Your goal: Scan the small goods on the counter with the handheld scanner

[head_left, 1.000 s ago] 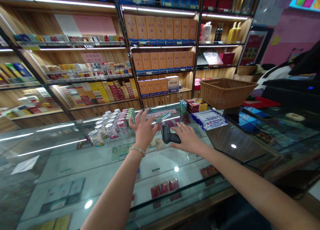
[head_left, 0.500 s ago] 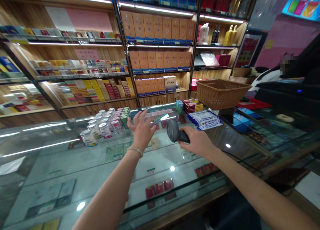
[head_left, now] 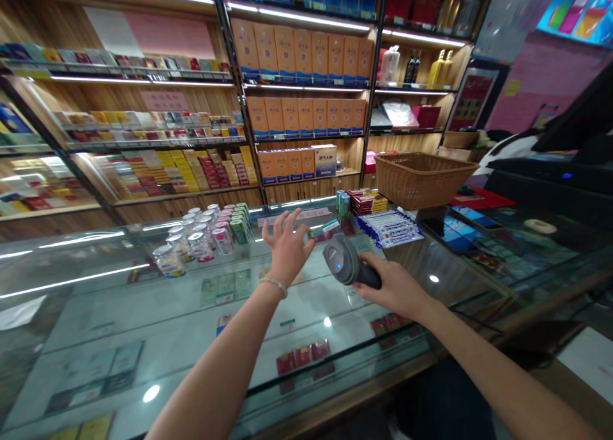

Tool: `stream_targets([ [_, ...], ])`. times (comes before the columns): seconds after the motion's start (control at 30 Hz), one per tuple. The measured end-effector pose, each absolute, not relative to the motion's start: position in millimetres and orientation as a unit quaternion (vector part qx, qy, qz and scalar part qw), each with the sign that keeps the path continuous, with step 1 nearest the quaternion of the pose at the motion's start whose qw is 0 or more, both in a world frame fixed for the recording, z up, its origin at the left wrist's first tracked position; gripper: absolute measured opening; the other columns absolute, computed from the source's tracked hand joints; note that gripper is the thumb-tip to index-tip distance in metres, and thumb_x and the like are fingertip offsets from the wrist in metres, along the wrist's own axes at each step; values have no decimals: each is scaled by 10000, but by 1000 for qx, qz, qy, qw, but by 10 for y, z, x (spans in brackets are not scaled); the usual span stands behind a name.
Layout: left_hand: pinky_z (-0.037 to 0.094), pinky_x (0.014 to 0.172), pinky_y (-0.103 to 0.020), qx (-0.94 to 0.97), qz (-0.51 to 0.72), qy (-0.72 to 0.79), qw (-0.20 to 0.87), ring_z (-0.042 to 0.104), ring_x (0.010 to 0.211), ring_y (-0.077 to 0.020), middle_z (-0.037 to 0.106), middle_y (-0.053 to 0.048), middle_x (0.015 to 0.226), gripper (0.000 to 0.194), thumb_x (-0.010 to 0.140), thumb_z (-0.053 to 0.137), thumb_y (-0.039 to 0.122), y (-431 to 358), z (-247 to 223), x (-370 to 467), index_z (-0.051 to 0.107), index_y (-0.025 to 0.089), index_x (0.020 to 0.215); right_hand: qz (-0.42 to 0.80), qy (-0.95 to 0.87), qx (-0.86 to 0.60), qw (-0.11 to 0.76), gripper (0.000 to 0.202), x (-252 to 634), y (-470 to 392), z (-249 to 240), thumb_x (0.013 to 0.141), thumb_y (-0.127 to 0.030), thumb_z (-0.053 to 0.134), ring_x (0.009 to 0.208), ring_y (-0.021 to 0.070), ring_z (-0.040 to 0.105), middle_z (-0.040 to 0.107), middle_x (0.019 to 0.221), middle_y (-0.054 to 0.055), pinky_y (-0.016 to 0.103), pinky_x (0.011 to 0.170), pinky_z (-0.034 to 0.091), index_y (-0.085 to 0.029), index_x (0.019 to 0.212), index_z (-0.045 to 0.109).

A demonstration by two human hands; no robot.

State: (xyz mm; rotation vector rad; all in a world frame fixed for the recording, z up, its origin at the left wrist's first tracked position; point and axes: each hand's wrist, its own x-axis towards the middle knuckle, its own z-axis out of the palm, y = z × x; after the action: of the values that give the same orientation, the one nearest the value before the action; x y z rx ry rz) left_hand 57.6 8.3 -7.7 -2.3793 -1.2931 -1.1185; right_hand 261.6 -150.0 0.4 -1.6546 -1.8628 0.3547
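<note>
My left hand (head_left: 288, 248), with a beaded bracelet at the wrist, pinches the end of a slim green-and-white pack (head_left: 324, 228) between thumb and index finger; the other fingers are spread. The pack is held above the glass counter (head_left: 182, 338) and its print is too small to read. My right hand (head_left: 397, 288) is wrapped round the handle of a dark grey barcode scanner (head_left: 345, 261). A small blue light shows on the scanner's head, which is just below and right of the pack, apart from it.
Clear-lidded tubs (head_left: 168, 261) and pink and green packs (head_left: 239, 228) stand in rows at left. Blue-and-white packets (head_left: 390, 228), red packs (head_left: 360, 202) and a wicker basket (head_left: 421, 179) sit at right. Stocked shelves (head_left: 306, 89) line the wall behind.
My left hand has moved right with the pack, which now tilts less towards the light. The scanner has shifted slightly right and down, and its blue light now shows.
</note>
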Motion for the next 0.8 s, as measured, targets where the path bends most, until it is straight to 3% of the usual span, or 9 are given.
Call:
stream_targets([
  [0.3,99,1243,-707,-805,-377,-445,111,419,1474,-375,567,-85,1545,67,849,757,281,91,-107,603,735,253,906,134,-726,-617,273,279,2618,-1451,-9,845,-363,673,862,279,741,756,902,42,287,697,418,-238,1092,640],
  [0.6,96,1243,-724,-808,-382,-436,106,397,1485,-379,556,-67,1553,82,850,761,290,103,-97,569,731,270,923,136,-714,-625,286,549,2626,-1448,-11,835,-410,701,934,303,763,776,973,49,326,761,479,-233,1327,532],
  [0.8,112,1241,-720,-798,-392,-447,100,383,1488,-386,535,-67,1571,68,856,738,283,156,-104,504,731,269,923,38,-745,-623,237,429,2683,-1364,-6,882,-455,657,987,315,766,783,1113,76,345,759,488,-239,1247,599],
])
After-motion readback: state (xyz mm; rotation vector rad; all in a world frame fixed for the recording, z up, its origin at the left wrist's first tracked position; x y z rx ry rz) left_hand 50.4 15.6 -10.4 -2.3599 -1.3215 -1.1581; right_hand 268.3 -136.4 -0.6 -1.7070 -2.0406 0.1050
